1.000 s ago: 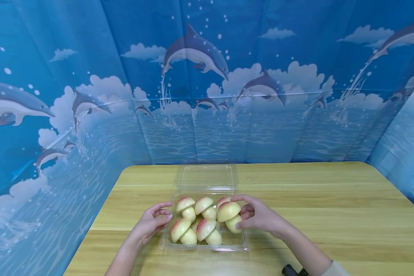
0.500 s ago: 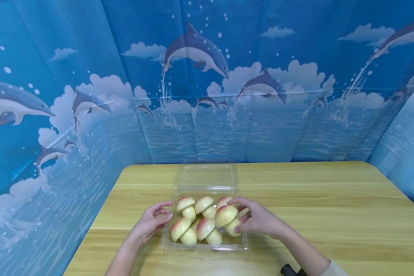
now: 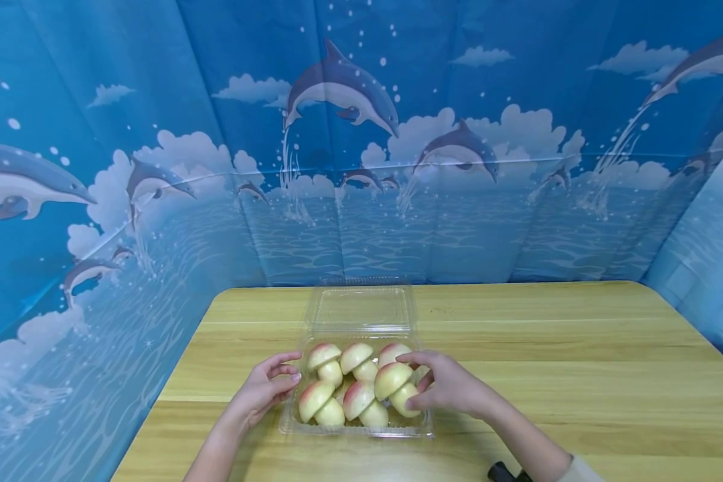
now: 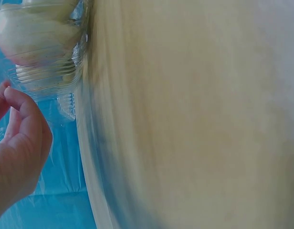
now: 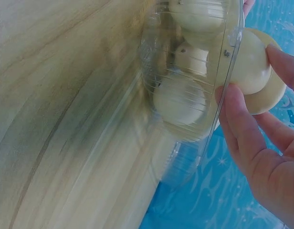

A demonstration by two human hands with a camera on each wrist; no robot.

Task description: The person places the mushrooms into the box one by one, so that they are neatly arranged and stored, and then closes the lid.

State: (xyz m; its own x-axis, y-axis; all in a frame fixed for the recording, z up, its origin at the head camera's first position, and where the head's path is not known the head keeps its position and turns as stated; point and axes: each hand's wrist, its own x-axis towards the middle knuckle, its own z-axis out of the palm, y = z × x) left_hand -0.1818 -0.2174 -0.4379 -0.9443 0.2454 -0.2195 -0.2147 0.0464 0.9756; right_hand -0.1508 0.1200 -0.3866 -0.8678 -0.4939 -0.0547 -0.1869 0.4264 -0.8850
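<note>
A clear plastic clamshell box (image 3: 391,434) stands on the table with its lid folded back. Several pale yellow mushroom-shaped pieces (image 3: 357,399) with pink-blushed caps lie in it, in two rows. My right hand (image 3: 448,387) pinches one such mushroom-shaped piece (image 3: 393,380) between thumb and fingers, over the front right of the box. In the right wrist view this held piece (image 5: 254,64) stands above the box rim (image 5: 228,71), its stem towards the camera. My left hand (image 3: 264,391) is at the left wall, fingers loosely bent; the left wrist view has its fingertips right by the ribbed side.
The open lid (image 3: 361,309) lies flat behind the box. A small black object (image 3: 500,472) shows at the table's front, under the right forearm. Behind the wooden table (image 3: 548,348) hangs a blue curtain (image 3: 488,234) with dolphins.
My right hand has lowered the held piece slightly, towards the front left, baring more of the piece behind it. My left hand has stayed in place.
</note>
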